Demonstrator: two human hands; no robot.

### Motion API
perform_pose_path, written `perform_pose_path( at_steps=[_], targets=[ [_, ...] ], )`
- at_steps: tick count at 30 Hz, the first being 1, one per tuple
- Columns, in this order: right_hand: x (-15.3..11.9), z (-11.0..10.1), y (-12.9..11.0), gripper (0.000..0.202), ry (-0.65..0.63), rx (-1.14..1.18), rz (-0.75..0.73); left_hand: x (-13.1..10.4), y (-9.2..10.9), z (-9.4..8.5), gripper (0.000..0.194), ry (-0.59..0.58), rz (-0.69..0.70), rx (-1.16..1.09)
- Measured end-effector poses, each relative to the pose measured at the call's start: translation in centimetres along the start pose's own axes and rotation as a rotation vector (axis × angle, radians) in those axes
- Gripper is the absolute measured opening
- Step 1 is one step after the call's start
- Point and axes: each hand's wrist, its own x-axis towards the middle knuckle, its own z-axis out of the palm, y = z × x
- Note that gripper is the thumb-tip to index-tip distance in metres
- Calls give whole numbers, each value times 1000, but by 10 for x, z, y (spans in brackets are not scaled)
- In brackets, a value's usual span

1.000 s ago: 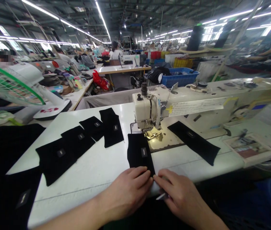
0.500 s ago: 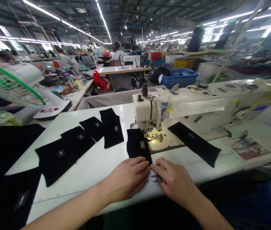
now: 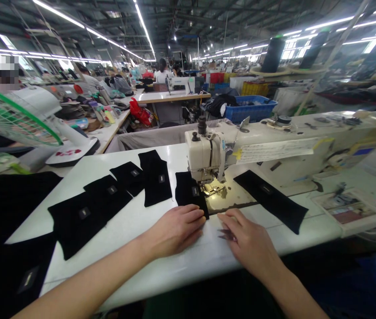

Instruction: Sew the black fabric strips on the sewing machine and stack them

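Glossy tabletop (image 3: pixel 161 274), oblong black cloth (image 3: pixel 186 191)

The near end of the black panel (image 3: pixel 184 191) is partly covered by the left hand (image 3: pixel 177 230); the grip of the metal tool (image 3: pixel 226 235) is hidden inside the right hand (image 3: pixel 249 243). Far left of the left hand, the fan (image 3: pixel 17 116) is cut off.

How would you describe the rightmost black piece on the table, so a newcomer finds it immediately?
Find the cream sewing machine on the white table. Right of its presser foot, a black fabric piece with a small label lies slanted. It alone lies on that side; the other black pieces lie left.
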Motion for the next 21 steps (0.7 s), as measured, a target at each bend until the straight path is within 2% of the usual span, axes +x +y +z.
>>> perform_pose_path(
  at_steps=[3, 6, 10, 16, 21],
  targets=[
    [-8, -5, 16, 36, 126, -106, 111, 1, -7, 1, 28, -12, -9, -8],
    [-13, -15, 32, 27, 220, -236, 316, 3, -13, 1, 29, 6, -9, -22],
    [-19, -26, 54, 31, 191, -354, 550, 6, -20, 1, 29, 19, -12, -10],
    [-28, -30, 79, 33, 106, -356, 608, 11, -29, -2, 30, -3, -33, 14],
    [-30, -31, 84, 31, 142, -324, 579, 16, -37, -3, 31, 15, -30, 1]
  ],
)
